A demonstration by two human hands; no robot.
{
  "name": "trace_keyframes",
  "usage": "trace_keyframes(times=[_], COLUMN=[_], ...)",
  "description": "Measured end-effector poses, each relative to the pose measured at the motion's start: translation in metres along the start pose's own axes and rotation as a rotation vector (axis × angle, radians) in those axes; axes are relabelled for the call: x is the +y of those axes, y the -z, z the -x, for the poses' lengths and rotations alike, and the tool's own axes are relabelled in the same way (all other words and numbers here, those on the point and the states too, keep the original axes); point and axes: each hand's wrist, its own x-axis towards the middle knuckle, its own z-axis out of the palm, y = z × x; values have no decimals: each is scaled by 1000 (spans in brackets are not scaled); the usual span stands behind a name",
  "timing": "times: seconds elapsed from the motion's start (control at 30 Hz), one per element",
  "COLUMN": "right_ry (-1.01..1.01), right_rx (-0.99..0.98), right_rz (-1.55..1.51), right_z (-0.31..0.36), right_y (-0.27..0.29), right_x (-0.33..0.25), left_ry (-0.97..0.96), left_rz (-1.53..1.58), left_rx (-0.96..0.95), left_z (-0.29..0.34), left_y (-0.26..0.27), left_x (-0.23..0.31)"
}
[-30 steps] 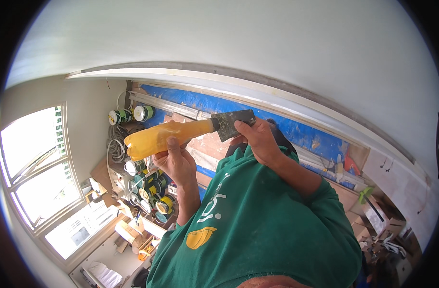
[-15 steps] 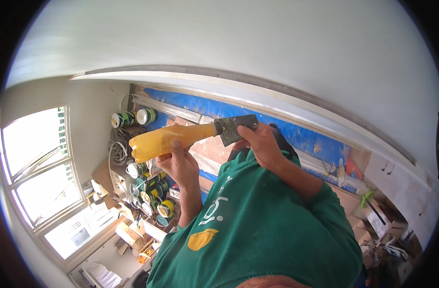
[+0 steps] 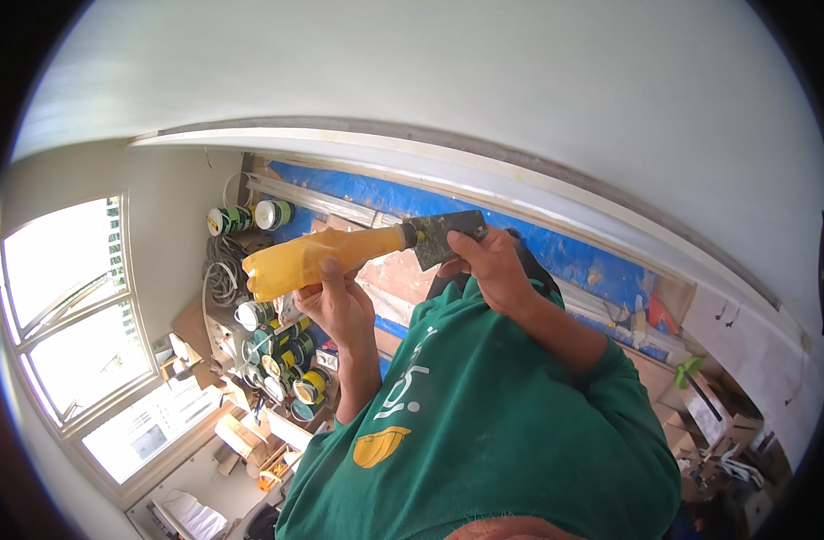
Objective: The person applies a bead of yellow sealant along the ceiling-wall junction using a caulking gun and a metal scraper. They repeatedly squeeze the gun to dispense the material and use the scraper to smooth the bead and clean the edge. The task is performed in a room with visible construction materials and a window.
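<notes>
ceiling (image 3: 520, 81): white, fills the upper half of the view; curved white trim band runs under it.
window (image 3: 70, 324): far left, bright, multi-pane.
green shirt (image 3: 484, 432): person's own torso, lower centre, yellow emblem on the chest.
blue sheet (image 3: 556, 252): on the floor behind the hands, smeared with pale patches.
paint cans (image 3: 286, 369): cluster on the floor below the left hand; two more near the wall corner, next to a coil of white cable.
scraper (image 3: 367, 247): held level between both hands, just in front of the chest; fat yellow handle points left, dirty metal blade points right.
left hand (image 3: 340, 301): wrapped around the handle from below, thumb up over it.
right hand (image 3: 488, 265): fingertips pinched on the blade's lower edge.
hands: apart, one at each end of the scraper, both gripping it.
</notes>
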Motion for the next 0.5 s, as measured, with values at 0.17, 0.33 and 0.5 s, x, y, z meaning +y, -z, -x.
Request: trace_keyframes(times=[0.17,0.33,0.5], right_ry=[-6,-14,-2], right_rx=[-23,-29,-24], right_rz=[12,26,18], right_z=[-1,-1,-2], right_y=[-3,-2,-3], right_x=[-2,-2,0], left_ry=[30,53,120], left_rz=[91,191,172], left_rx=[-15,-2,5], left_z=[0,1,4], left_y=[2,1,2], left_x=[-3,-3,-12])
